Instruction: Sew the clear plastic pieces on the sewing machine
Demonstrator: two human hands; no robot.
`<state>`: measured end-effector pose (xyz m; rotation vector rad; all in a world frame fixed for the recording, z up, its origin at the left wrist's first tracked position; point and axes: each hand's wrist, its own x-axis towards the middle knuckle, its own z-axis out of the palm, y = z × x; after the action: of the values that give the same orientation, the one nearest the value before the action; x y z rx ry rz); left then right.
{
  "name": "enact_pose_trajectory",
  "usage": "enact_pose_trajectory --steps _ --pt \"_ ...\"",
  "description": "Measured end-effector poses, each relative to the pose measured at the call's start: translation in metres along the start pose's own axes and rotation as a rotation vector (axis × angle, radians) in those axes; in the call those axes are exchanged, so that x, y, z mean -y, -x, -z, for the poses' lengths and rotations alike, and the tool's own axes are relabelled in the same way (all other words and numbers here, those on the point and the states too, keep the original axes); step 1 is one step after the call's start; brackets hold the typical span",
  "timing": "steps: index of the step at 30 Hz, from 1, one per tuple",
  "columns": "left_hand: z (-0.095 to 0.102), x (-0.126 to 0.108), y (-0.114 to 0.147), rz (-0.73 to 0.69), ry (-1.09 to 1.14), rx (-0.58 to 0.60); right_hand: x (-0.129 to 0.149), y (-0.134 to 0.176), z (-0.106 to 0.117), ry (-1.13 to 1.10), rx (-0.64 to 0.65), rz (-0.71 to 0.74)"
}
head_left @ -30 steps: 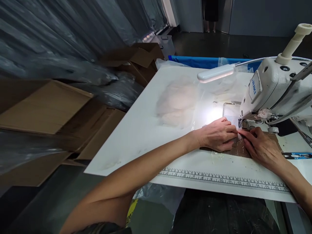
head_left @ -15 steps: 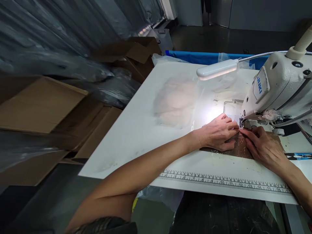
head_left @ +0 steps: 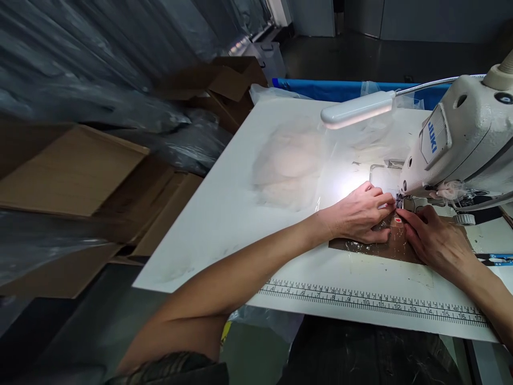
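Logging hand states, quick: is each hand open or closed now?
Left hand: fingers bent near the sewing machine; grip cannot be told.
Right hand: fingers bent too; grip cannot be told.

a small, pale, thin piece (head_left: 389,191) lay at the needle end of the white sewing machine (head_left: 452,141), partly covered by fingers (head_left: 385,200); its material and full outline were too hidden to tell. the machine's head, lettered juki in blue, stood just above and to the right. on the near side, a flat brown sheet (head_left: 401,252) rested on the tabletop (head_left: 224,224), flecked with light specks and bearing a small red mark.
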<state>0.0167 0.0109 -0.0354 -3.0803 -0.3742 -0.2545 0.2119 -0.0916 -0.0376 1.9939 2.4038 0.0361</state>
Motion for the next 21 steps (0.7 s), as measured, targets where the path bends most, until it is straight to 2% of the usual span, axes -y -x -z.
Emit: enact_pose_trajectory --steps 3,6,9,12,15,18,21 --pt "0.0 0.001 -0.001 0.006 -0.002 0.01 -0.005 0.001 0.001 -0.131 -0.021 0.006" --pt "0.0 0.002 -0.001 0.011 -0.014 0.013 -0.017 0.0 0.006 -0.388 -0.074 0.008" --pt "0.001 0.002 -0.001 0.005 -0.024 0.011 -0.031 -0.005 0.012 -0.598 -0.023 -0.108" --pt "0.001 0.002 -0.002 0.007 -0.029 0.011 -0.04 -0.008 0.015 -0.699 0.037 -0.189" --pt "0.001 0.003 -0.002 0.012 -0.038 0.019 -0.041 -0.003 0.011 -0.875 -0.032 -0.212" --pt "0.001 0.005 -0.002 0.016 -0.036 0.03 -0.036 0.004 0.005 -1.082 -0.114 -0.303" --pt "0.0 0.009 -0.002 0.02 -0.006 0.029 -0.028 0.007 0.004 -1.125 -0.169 -0.361"
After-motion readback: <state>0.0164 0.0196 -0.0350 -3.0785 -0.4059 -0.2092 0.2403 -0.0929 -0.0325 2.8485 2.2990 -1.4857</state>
